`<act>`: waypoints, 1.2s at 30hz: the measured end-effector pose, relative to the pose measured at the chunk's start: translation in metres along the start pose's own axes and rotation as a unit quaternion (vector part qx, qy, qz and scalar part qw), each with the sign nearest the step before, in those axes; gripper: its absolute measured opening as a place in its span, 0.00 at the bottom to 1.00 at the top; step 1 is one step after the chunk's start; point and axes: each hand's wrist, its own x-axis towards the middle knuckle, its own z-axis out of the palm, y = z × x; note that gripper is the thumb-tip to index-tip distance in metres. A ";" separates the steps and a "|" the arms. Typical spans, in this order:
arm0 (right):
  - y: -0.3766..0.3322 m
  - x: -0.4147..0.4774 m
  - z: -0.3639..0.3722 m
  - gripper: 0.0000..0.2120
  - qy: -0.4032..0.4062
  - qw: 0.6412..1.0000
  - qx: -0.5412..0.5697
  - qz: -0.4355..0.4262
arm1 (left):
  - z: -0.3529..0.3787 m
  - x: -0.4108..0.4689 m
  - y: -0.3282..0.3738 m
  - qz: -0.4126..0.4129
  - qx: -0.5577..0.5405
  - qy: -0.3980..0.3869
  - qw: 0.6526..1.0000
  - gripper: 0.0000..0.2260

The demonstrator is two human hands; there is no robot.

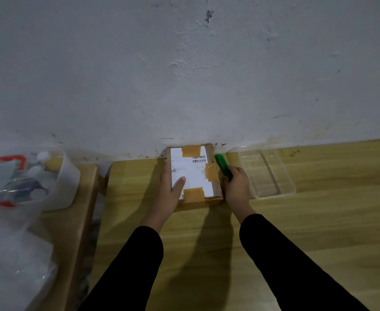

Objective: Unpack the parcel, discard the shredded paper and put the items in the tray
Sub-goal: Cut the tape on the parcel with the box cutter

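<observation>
Two hands at the parcel (192, 176), which sits sealed on the table (296, 232) against the wall. Left hand (170, 191) lies flat on top, fingers spread, steadying. Right hand (236, 185) is curled tight around a green cutter (223, 166) at the box's right edge. Best: shallow cuts along tape (211, 172), blade away from the bracing thumb. Clear tray (289, 189) waits just right, empty.

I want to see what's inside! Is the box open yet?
Not yet, still shut. The box has tan tape pieces across its top, none visibly cut. The right hand holds a green cutter beside it.
</observation>
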 end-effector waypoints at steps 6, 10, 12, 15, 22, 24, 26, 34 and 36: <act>-0.003 -0.003 0.001 0.19 0.008 0.999 -0.004 0.031 | -0.001 0.000 -0.003 -0.017 -0.013 0.002 1.000 0.29; -0.006 -0.007 -0.003 0.20 0.016 0.998 0.033 0.042 | -0.002 -0.002 0.000 -0.016 -0.005 -0.002 1.000 0.28; -0.010 -0.008 -0.007 0.19 0.024 0.998 0.047 0.035 | -0.002 -0.002 0.001 -0.023 -0.012 -0.007 1.000 0.29; -0.020 -0.008 -0.014 0.19 0.041 0.996 0.074 0.030 | -0.002 -0.003 0.001 -0.029 0.007 -0.007 1.000 0.29; -0.049 -0.003 -0.028 0.16 0.065 0.988 0.136 -0.021 | 0.001 -0.004 0.002 -0.032 0.019 -0.003 0.999 0.29; -0.056 -0.008 -0.024 0.15 0.040 0.990 0.134 -0.036 | 0.001 -0.004 0.002 -0.025 0.011 0.000 1.000 0.29; -0.058 -0.015 -0.015 0.16 0.008 0.991 0.120 -0.053 | 0.001 -0.004 0.001 -0.024 0.008 0.001 1.000 0.29; -0.063 -0.017 -0.009 0.19 -0.001 0.995 0.087 -0.057 | -0.001 0.002 -0.002 -0.028 -0.017 -0.007 0.999 0.29; -0.061 -0.010 -0.011 0.17 0.014 0.994 0.096 -0.042 | -0.001 0.009 -0.001 -0.043 -0.029 0.007 0.999 0.29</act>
